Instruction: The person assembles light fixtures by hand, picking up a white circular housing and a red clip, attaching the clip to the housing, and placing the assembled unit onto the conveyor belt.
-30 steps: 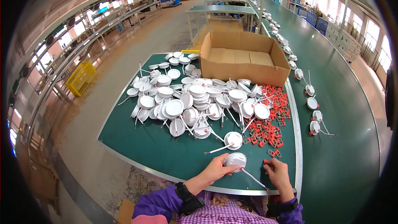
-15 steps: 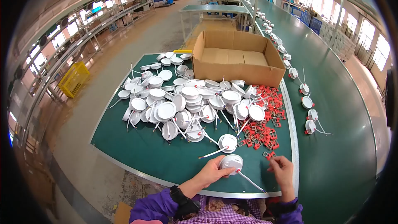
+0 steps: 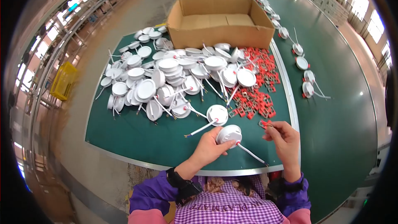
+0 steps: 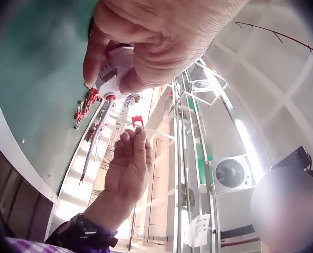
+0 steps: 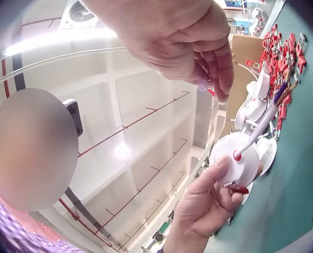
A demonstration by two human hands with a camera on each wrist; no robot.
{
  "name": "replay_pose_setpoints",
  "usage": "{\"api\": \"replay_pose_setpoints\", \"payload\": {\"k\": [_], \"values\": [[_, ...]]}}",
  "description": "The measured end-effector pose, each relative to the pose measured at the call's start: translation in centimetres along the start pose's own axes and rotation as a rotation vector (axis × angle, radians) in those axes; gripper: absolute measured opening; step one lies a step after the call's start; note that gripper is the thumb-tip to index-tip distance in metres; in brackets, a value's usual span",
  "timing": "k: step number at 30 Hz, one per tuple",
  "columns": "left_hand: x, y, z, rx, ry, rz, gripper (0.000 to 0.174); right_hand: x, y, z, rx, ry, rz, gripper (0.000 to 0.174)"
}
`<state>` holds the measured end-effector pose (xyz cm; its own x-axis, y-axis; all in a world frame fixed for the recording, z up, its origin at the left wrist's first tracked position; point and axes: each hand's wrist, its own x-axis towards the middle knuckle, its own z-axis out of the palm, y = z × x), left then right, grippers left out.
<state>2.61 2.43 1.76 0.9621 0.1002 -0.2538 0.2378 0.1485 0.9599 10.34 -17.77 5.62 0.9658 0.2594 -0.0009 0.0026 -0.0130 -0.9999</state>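
Note:
My left hand (image 3: pixel 209 148) grips a white round downlight (image 3: pixel 229 135), thumb across its back, near the front edge of the green table. A white cable (image 3: pixel 251 153) with bare wire ends runs from a red grommet on the light toward the right. In the right wrist view a red piece (image 5: pixel 241 190) shows at the light's side, by the left fingers. To the right of it, my right hand (image 3: pixel 287 143) pinches a small red clip (image 4: pixel 138 120) between thumb and fingertips, apart from the light. Another downlight (image 3: pixel 217 115) lies just beyond the held one.
A heap of white downlights (image 3: pixel 146 89) covers the table's middle and left. Red metal-framed clips (image 3: pixel 259 101) are piled at its right. Behind stands an open cardboard box (image 3: pixel 219 37). Along the right runs a green conveyor (image 3: pixel 340 112) carrying a row of lights.
The head view has tipped down. My right hand has risen and turned, bringing the red clip up beside the light. The left hand keeps its hold on the downlight, now tilted slightly differently.

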Motion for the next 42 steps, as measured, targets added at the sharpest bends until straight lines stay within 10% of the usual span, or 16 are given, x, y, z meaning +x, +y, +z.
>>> {"api": "replay_pose_setpoints", "payload": {"k": [9,25,28,31,42], "values": [[0.0,0.8,1.3,0.219,0.019,-0.026,0.029,-1.1,1.8,3.2,-0.549,-0.092,-0.388,0.011],[-0.5,0.8,1.7,0.493,-0.012,0.117,0.023,-1.9,2.9,3.2,-0.541,-0.062,-0.511,0.016],[-1.0,0.9,1.4,0.463,-0.076,0.1,0.021,-2.1,2.8,2.9,-0.548,-0.143,-0.457,0.022],[-1.5,0.9,1.5,0.379,-0.145,0.112,0.02,-2.1,1.8,1.9,-0.09,-0.2,0.079,0.05],[-1.6,0.3,2.2,0.232,-0.306,0.023,0.028,-2.1,2.0,0.1,-0.179,-0.317,0.162,0.038]]}}
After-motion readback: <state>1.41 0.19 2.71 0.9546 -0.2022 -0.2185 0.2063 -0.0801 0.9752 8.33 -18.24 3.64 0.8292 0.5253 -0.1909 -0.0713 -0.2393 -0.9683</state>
